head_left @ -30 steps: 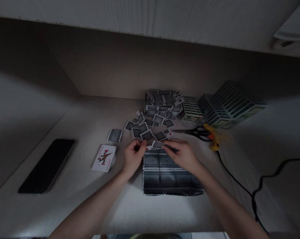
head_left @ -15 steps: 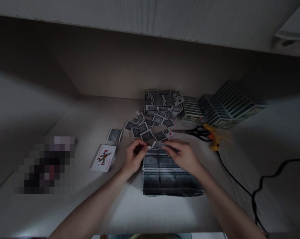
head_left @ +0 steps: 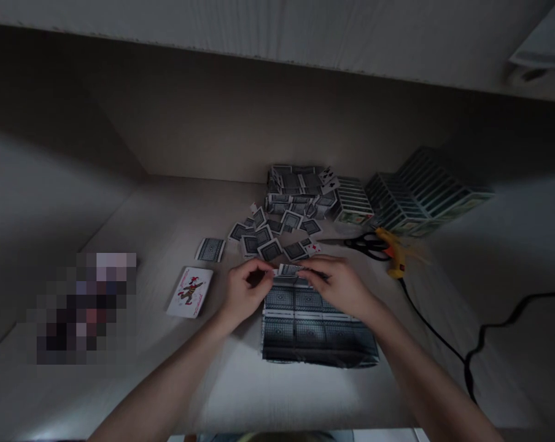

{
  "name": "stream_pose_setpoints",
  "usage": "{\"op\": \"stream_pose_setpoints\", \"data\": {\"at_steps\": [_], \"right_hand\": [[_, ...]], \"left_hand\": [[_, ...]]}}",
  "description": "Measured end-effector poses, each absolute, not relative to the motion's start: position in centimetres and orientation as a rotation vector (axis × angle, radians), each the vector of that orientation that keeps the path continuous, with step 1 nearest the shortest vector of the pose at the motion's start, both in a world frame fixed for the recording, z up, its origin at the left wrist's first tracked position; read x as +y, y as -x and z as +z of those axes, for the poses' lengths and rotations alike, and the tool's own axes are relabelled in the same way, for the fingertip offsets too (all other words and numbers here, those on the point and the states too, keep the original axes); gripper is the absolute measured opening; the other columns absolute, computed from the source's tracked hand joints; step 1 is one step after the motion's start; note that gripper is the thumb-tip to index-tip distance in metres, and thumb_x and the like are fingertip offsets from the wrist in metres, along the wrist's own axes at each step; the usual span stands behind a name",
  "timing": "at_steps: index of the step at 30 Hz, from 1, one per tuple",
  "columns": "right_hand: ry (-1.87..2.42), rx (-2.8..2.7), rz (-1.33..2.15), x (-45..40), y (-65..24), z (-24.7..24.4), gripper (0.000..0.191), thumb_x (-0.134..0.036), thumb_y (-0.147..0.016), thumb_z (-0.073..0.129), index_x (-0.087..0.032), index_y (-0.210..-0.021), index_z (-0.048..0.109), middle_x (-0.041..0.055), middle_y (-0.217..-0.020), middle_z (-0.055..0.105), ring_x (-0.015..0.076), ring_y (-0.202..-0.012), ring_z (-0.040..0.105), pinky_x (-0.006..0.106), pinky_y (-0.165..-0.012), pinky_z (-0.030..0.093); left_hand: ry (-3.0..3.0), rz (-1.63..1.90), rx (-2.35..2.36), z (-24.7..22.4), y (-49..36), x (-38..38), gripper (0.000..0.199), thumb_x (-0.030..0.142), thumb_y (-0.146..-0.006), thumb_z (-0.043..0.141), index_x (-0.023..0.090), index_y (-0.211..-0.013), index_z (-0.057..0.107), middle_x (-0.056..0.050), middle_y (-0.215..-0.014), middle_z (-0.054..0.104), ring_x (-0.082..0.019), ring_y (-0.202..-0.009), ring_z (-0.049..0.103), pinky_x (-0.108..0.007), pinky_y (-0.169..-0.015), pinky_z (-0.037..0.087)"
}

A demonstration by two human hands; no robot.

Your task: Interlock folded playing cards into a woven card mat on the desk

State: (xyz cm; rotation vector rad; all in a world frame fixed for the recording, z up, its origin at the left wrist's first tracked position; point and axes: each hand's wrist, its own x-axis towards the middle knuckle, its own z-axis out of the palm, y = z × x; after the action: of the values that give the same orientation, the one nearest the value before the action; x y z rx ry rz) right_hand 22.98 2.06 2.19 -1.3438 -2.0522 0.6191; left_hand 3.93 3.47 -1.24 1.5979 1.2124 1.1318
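Note:
Between my two hands is a small folded playing card (head_left: 288, 270), patterned back showing. My left hand (head_left: 247, 283) pinches its left end with thumb and fingertips. My right hand (head_left: 335, 282) grips the other end, fingers closed, partly covering it. Right below them lies a block covered in playing cards (head_left: 318, 334), backs outward, its upper right part hidden by my right hand and forearm. Just beyond my fingers several folded or cut card pieces (head_left: 263, 236) lie in a loose heap. To the left a joker card (head_left: 191, 293) lies face up on a deck, with another card piece (head_left: 210, 249) above it.
Against the back wall stands a card-covered stack (head_left: 300, 187). Rows of card boxes (head_left: 425, 190) are to its right. Black-handled scissors (head_left: 369, 245) lie beside a yellow glue gun (head_left: 397, 261), whose black cord (head_left: 436, 325) runs down the right side. A blurred-out object (head_left: 86, 307) is at left.
Both hands stay close together on the small card, which has turned slightly and lies more level. The rest of the scene has shifted only a little with the camera.

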Motion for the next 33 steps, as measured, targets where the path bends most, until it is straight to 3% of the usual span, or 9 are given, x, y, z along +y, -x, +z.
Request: {"op": "stream_pose_setpoints", "data": {"at_steps": [10,16,23,33], "right_hand": [[1.302,-2.132,0.603,2.2,-22.4,3.1,0.014,-0.020,-0.081,0.052,-0.018,-0.088,0.065,0.0043,-0.087,0.067,0.0147,-0.079,0.061,0.025,-0.073,0.045],[1.298,-2.236,0.583,2.4,-21.9,3.3,0.015,-0.015,-0.081,0.051,-0.018,-0.088,0.064,0.0040,-0.084,0.066,0.0138,-0.077,0.059,0.024,-0.071,0.043],[1.270,-2.261,0.534,2.7,-21.7,3.8,0.016,-0.014,-0.080,0.051,-0.017,-0.091,0.063,0.0041,-0.082,0.064,0.0133,-0.075,0.058,0.023,-0.070,0.042],[1.397,-2.445,0.446,3.0,-21.0,4.5,0.014,-0.019,-0.082,0.049,-0.017,-0.087,0.062,0.0037,-0.082,0.063,0.0141,-0.074,0.057,0.024,-0.068,0.039]], "left_hand": [[-1.594,1.227,1.218,-1.9,-4.5,3.2,0.013,0.026,-0.076,0.054,0.016,-0.084,0.058,0.000,-0.074,0.064,-0.010,-0.067,0.057,-0.018,-0.062,0.043],[-1.606,1.132,1.266,-3.2,-4.7,3.1,0.043,0.041,-0.084,0.039,0.015,-0.051,0.046,0.004,-0.047,0.042,-0.008,-0.047,0.039,-0.020,-0.046,0.030],[-1.467,1.047,1.091,-3.5,-4.4,3.0,0.054,0.049,-0.087,0.026,0.012,-0.076,0.065,-0.005,-0.074,0.066,-0.015,-0.068,0.056,-0.025,-0.066,0.043],[-1.367,0.974,1.024,-3.7,-4.6,3.2,0.061,0.057,-0.084,0.026,0.010,-0.088,0.065,-0.008,-0.085,0.067,-0.019,-0.078,0.058,-0.029,-0.067,0.043]]}}
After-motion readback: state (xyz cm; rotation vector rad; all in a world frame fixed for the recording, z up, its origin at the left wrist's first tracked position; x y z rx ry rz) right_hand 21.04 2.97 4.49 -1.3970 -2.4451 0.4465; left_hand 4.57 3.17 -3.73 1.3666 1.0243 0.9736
